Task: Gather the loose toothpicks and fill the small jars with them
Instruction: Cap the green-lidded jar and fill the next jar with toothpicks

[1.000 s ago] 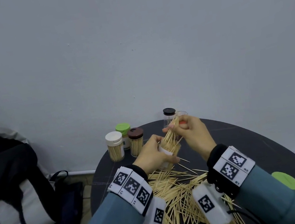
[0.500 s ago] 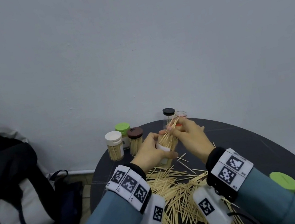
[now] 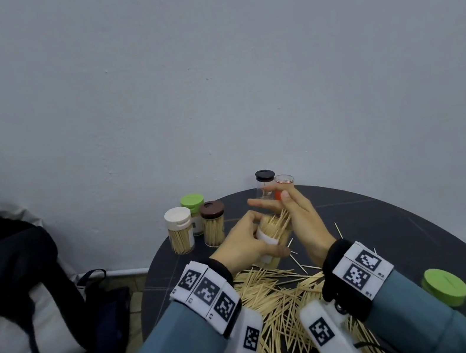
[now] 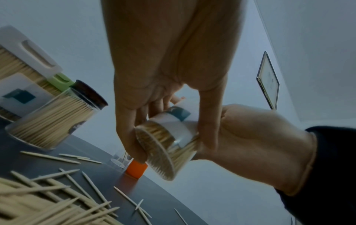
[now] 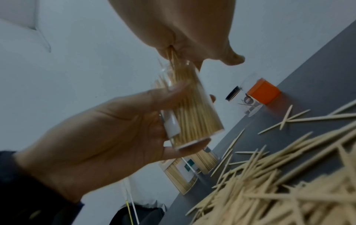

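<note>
- While the left hand (image 3: pixel 245 244) wraps an open jar (image 3: pixel 271 239) tilted above the desk (image 3: pixel 391 235), its grip is thumb on one side, fingers on the other.
- Jar nearly packed with toothpicks; several tips stick out past the rim.
- Right hand (image 3: pixel 301 220) at the jar mouth, grip pinching a bundle (image 5: pixel 172 60) of toothpicks going in; index and middle fingers extended past the jar.
- Loose pile (image 3: pixel 282 301) lies on the desk below both wrists, with a few strays just beyond it.
- Three capped full jars (image 3: pixel 195 226) stand together at the far left edge.
- Black-lidded jar (image 3: pixel 265 184) and orange-capped jar (image 3: pixel 283 184) behind the hands.
- Green lid (image 3: pixel 444 287) lies near the right edge.
</note>
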Action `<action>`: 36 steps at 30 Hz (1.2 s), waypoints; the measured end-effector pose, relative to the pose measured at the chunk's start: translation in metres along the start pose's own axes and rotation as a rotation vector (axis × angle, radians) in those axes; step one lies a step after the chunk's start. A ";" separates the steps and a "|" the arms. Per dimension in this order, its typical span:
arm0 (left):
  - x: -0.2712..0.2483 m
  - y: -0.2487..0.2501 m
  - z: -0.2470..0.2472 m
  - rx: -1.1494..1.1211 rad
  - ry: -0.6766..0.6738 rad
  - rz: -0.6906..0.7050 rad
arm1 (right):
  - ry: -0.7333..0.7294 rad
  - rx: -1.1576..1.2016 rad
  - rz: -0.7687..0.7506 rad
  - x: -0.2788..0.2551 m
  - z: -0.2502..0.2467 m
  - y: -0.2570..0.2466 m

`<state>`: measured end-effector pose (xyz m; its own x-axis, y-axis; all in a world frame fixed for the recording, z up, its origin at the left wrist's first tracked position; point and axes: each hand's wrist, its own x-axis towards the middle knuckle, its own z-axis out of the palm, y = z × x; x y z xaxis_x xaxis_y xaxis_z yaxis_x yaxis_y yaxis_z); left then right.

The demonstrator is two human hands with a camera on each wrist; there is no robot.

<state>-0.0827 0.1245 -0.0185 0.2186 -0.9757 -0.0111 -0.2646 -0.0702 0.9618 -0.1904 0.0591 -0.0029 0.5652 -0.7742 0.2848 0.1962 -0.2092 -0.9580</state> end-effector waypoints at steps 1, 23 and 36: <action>0.000 0.001 0.000 -0.019 -0.002 0.004 | -0.005 -0.019 0.025 -0.001 0.000 0.001; -0.003 0.009 0.006 -0.013 -0.015 0.075 | -0.159 -0.385 0.296 -0.012 -0.027 -0.017; -0.005 0.022 0.022 0.063 -0.130 0.170 | -0.139 -0.411 0.217 -0.025 -0.058 -0.027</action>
<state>-0.1104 0.1231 -0.0031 0.0444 -0.9929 0.1104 -0.3465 0.0884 0.9339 -0.2564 0.0489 0.0141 0.6653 -0.7447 0.0521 -0.2549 -0.2922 -0.9218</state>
